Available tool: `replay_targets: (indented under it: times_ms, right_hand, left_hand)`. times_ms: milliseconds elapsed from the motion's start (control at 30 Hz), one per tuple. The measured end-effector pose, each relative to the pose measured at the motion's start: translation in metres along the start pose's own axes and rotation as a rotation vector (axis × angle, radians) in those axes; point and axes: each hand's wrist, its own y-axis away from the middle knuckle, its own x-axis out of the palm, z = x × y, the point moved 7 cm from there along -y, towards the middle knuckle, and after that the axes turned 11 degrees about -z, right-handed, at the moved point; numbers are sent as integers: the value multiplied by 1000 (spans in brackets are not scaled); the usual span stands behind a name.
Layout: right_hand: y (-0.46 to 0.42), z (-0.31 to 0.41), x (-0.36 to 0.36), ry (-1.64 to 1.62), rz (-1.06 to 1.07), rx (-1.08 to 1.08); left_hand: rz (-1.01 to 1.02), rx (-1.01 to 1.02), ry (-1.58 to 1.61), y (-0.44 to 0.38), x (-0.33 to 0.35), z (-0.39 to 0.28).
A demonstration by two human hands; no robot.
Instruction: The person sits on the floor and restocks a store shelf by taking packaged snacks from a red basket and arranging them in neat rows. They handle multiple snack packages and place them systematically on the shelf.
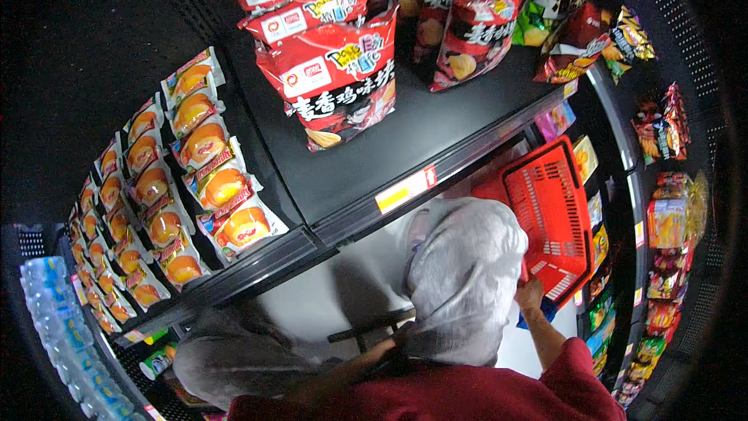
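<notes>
My right hand grips the edge of a red plastic shopping basket, which is tilted beside my right leg. Close below that hand is a piece of dark blue material. My left forearm reaches toward my grey-clad thigh, and the left hand is hidden there in shadow. A dark bar lies near it, above the white floor. In front of me, a large red snack bag stands on a black shelf, with similar bags behind it. To their left, wrapped bread buns lie in several rows.
The shelf's front edge carries a price tag close before my knee. More snack bags stand at the upper right. Another stocked shelf curves along the right. Packs of bottled water stand at the far left, with a green canister lower down.
</notes>
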Motion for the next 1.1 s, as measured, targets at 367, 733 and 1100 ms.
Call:
replay_targets:
  times_ms: [367,733,1100]
  right_hand:
    - [-5,15,11,-46,106,-162]
    - [-26,31,-21,-162,6,-187]
    - [-77,-2,-10,2,79,-243]
  left_hand:
    - [-180,24,-33,-68,25,-46]
    - [-203,-18,-83,-50,13,-34]
    - [-101,-133,-49,-59,19,-36]
